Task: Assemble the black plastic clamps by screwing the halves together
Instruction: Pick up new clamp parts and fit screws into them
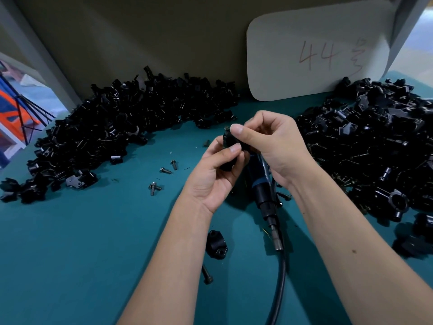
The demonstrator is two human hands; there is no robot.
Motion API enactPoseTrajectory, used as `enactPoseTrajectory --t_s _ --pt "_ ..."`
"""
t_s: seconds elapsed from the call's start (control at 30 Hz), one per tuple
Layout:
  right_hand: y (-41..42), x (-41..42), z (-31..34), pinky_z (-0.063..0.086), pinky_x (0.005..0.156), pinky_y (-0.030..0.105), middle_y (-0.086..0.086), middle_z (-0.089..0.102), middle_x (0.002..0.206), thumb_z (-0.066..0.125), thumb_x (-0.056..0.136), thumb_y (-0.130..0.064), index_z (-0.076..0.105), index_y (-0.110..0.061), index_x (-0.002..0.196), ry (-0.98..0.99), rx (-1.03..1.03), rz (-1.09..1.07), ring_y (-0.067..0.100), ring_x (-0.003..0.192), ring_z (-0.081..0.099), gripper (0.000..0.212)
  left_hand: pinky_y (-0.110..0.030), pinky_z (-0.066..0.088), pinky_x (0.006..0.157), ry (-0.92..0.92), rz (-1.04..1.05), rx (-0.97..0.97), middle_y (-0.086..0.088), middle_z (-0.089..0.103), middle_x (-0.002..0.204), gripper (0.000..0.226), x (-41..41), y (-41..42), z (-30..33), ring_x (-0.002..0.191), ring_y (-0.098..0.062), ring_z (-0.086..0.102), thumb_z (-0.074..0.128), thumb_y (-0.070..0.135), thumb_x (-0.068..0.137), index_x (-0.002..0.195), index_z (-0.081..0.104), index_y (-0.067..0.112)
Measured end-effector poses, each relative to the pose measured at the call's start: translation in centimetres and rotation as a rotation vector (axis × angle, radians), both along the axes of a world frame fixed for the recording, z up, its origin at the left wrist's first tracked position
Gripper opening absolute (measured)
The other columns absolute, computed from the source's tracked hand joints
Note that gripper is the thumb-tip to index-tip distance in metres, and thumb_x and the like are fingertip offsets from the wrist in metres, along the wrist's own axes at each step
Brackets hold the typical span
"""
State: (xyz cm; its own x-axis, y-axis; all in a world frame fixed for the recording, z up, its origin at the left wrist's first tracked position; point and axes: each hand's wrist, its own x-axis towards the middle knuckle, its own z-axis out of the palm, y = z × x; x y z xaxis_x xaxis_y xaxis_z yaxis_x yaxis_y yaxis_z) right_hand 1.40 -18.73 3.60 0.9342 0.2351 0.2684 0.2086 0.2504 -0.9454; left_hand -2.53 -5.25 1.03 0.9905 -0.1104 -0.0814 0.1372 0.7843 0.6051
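My left hand (216,174) grips a black plastic clamp (229,158) from below, above the middle of the teal table. My right hand (269,139) pinches a small screw (226,128) at the clamp's top with thumb and fingers. A powered screwdriver (262,193) with a black hose lies on the table under my hands. A loose clamp half (216,245) and a long black screw (207,274) lie near my left forearm.
A big heap of black clamp halves (112,127) fills the back left, and another heap with screws (375,148) fills the right. Several loose screws (164,174) lie left of my hands. A white card (316,55) leans on the back wall. The teal table (82,254) lies below.
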Motion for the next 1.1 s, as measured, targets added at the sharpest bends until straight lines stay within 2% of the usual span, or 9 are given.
enactPoseTrajectory --t_s 0.07,0.2,0.33,0.43,0.63,0.77,0.87,1.0,1.1 --pt "-0.5 0.3 -0.1 0.052 0.071 0.030 0.007 0.068 0.080 0.080 0.087 -0.024 0.067 -0.012 0.077 0.018 -0.010 0.085 0.025 0.080 0.060 0.021 -0.017 0.058 0.067 0.016 0.018 0.007 -0.015 0.066 0.104 0.034 0.0 -0.2 0.2 0.089 -0.021 0.065 0.068 -0.004 0.076 0.108 0.062 0.006" --pt "-1.0 0.5 0.1 0.055 0.081 0.033 0.006 0.074 0.089 0.073 0.091 -0.014 0.080 -0.019 0.083 -0.017 -0.062 0.154 0.022 0.088 0.066 0.011 -0.016 0.059 0.064 0.053 0.001 -0.094 -0.018 0.065 0.103 0.030 -0.1 0.1 0.2 0.078 -0.021 0.067 0.074 -0.005 0.073 0.101 0.068 0.005" --pt "-0.8 0.5 0.3 0.055 0.074 0.028 0.001 0.068 0.074 0.089 0.074 -0.020 0.068 -0.019 0.069 -0.024 -0.068 0.054 0.014 0.075 0.063 0.021 -0.020 0.061 0.063 0.085 -0.018 -0.143 -0.021 0.068 0.106 0.020 -0.2 0.2 0.4 0.077 -0.027 0.070 0.077 0.006 0.077 0.096 0.075 0.001" --pt "-1.2 0.5 0.4 0.051 0.074 0.033 0.005 0.058 0.074 0.089 0.069 -0.027 0.056 -0.016 0.069 0.046 -0.080 0.054 0.022 0.077 0.056 0.035 -0.021 0.061 0.065 0.065 0.016 -0.041 -0.017 0.072 0.104 0.014 -0.1 0.2 0.4 0.083 -0.029 0.073 0.070 0.011 0.082 0.091 0.079 0.004" --pt "-1.0 0.4 0.3 0.053 0.088 0.031 0.005 0.074 0.090 0.073 0.095 -0.014 0.079 -0.015 0.098 -0.080 -0.168 0.054 0.015 0.090 0.064 0.007 -0.029 0.061 0.079 -0.054 0.048 0.102 -0.013 0.074 0.103 0.033 0.2 0.2 -0.1 0.094 -0.023 0.074 0.066 0.006 0.084 0.116 0.063 0.002" --pt "-0.4 0.4 0.3 0.056 0.081 0.046 0.018 0.073 0.084 0.083 0.086 -0.016 0.076 -0.019 0.077 -0.083 -0.179 -0.035 0.022 0.081 0.064 0.011 -0.032 0.061 0.084 -0.086 0.070 0.133 -0.013 0.074 0.105 0.034 0.2 0.2 -0.2 0.096 -0.019 0.073 0.067 0.005 0.084 0.118 0.063 0.000" --pt "-0.1 0.4 0.0 0.053 0.069 0.031 0.005 0.068 0.075 0.085 0.083 -0.021 0.070 -0.023 0.073 -0.109 -0.169 -0.079 0.015 0.073 0.060 0.017 -0.032 0.061 0.085 -0.103 0.082 0.136 -0.012 0.077 0.104 0.033 0.3 0.2 -0.4 0.097 -0.018 0.075 0.068 0.004 0.084 0.116 0.063 0.002" --pt "0.1 0.3 -0.2 0.055 0.069 0.027 0.014 0.074 0.083 0.084 0.084 -0.019 0.077 -0.024 0.077 -0.119 -0.154 -0.075 0.012 0.075 0.066 0.011 -0.034 0.060 0.087 -0.141 0.111 0.197 -0.015 0.076 0.107 0.029 0.4 0.3 -0.5 0.101 -0.021 0.074 0.069 0.004 0.084 0.113 0.063 0.003" --pt "0.6 0.5 -0.4 0.050 0.060 0.016 -0.001 0.069 0.069 0.089 0.079 -0.025 0.069 -0.024 0.065 -0.144 -0.186 -0.197 0.003 0.066 0.063 0.024 -0.033 0.060 0.084 -0.154 0.115 0.213 -0.014 0.077 0.104 0.026 0.4 0.2 -0.5 0.099 -0.021 0.075 0.069 0.004 0.084 0.109 0.064 0.004"
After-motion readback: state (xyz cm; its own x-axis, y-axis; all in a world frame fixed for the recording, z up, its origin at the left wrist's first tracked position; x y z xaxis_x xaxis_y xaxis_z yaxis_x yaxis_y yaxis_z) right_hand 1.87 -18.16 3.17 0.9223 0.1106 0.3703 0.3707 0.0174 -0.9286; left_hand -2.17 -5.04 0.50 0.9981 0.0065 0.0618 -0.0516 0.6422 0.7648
